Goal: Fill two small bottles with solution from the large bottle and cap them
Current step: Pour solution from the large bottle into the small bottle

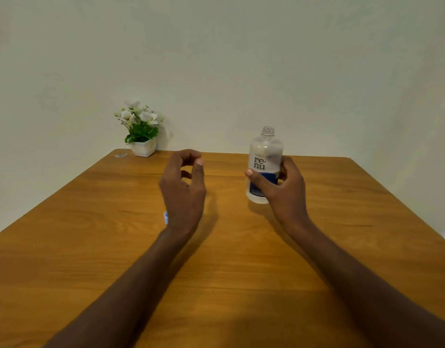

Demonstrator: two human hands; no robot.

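The large clear bottle [264,156], with a white-and-blue label and no cap on its neck, stands upright at the table's right middle. My right hand [284,189] is wrapped around its lower half. My left hand [185,187] hovers over the table's middle with fingers curled and apart, holding nothing I can see. A small pale blue-white item [166,217], perhaps a cap, peeks out at the left side of my left wrist, mostly hidden. No small bottles are visible.
A wooden table [91,247] fills the lower view and meets a plain wall. A small white pot of white flowers [142,133] stands at the far left corner, with a tiny clear scrap [120,155] beside it.
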